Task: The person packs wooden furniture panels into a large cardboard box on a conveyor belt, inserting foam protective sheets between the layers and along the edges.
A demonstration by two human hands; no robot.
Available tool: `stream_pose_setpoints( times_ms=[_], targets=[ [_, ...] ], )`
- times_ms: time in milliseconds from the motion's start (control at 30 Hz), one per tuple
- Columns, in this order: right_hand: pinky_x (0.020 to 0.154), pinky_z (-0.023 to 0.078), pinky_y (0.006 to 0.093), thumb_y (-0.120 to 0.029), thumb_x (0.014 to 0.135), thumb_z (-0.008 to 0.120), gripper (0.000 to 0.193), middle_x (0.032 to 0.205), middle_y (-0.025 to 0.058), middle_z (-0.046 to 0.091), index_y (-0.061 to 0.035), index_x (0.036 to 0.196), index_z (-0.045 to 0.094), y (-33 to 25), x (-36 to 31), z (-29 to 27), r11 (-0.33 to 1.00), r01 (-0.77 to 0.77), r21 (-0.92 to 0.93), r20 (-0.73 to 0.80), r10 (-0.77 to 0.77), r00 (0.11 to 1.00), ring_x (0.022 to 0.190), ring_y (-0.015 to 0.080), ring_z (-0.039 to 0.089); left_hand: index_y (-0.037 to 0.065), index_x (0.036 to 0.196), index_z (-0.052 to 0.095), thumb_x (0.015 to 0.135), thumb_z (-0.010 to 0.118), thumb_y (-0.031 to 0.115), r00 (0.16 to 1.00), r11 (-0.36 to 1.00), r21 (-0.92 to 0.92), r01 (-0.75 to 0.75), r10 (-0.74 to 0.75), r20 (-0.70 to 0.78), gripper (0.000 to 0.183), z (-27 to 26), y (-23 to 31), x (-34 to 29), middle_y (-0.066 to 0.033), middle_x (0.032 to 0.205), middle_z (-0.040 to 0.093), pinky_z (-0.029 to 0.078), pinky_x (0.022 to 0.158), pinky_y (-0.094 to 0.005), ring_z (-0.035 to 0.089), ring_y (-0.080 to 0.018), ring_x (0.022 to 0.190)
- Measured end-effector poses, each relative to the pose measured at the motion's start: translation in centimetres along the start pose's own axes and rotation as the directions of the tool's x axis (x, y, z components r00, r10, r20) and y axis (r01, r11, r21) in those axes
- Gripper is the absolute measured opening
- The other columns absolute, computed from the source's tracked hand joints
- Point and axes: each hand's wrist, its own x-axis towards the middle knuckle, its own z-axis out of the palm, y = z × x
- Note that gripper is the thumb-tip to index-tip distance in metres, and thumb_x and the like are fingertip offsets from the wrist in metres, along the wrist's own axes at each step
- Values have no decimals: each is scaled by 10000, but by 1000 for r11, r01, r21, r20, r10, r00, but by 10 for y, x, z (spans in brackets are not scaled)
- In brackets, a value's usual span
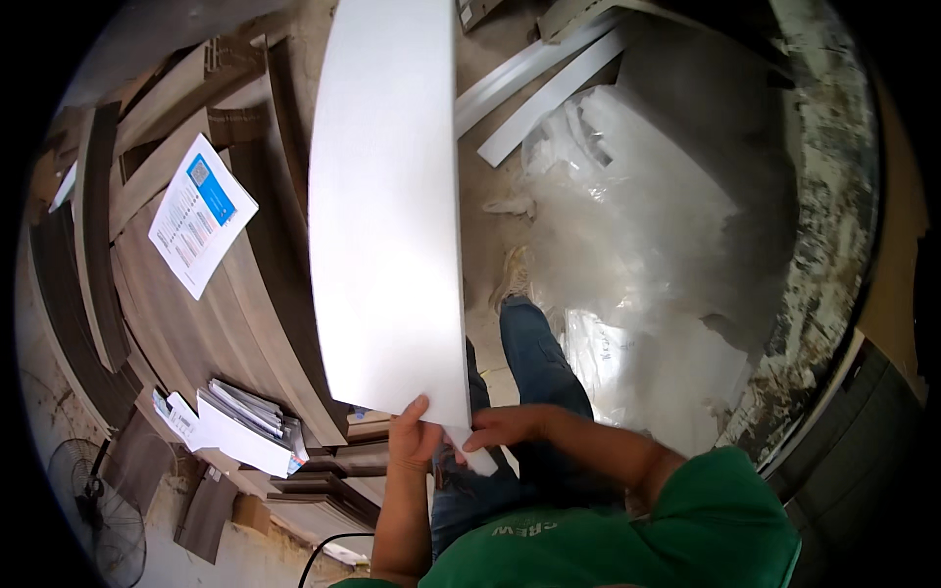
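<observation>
A long white panel (pixel 390 206) stretches away from me, its near end at my waist. My left hand (pixel 416 437) is closed on the near edge of the panel, thumb on top and the other fingers partly hidden. On the other side, my right hand (pixel 500 427) pinches a short white strip (pixel 478 459) by the panel's near right corner. The strip hangs at a slant between my hands, over my jeans. Whether it is fixed to the panel or loose, I cannot tell.
Brown wood-grain boards (pixel 181 284) are stacked at left, with a printed sheet (pixel 204 220) and a white holder of papers (pixel 240 431) on them. A fan (pixel 93 510) stands lower left. Clear plastic wrapping (pixel 637 255) covers the right side, near white lengths (pixel 554 98) and a peeling ledge (pixel 833 196).
</observation>
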Motion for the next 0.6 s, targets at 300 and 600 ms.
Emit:
stream_pose_setpoints(
  times_ms=[300, 600],
  targets=[
    [645, 424, 370, -324, 767, 413, 371, 810, 192, 548, 22, 768, 548, -86, 42, -420, 376, -519, -767, -562, -785, 261, 763, 291, 539, 2, 1075, 378, 593, 579, -26, 841, 941, 278, -195, 306, -446, 523, 10, -20, 72, -122, 983, 465, 372, 795, -318, 456, -240, 916],
    [737, 426, 303, -324, 656, 626, 493, 935, 139, 558, -41, 1037, 490, -163, 81, -505, 751, -308, -585, -683, -660, -312, 846, 254, 544, -27, 1078, 363, 549, 541, -13, 763, 907, 246, -341, 420, -491, 558, -22, -30, 103, -151, 953, 469, 381, 781, -338, 484, -247, 866]
  ],
)
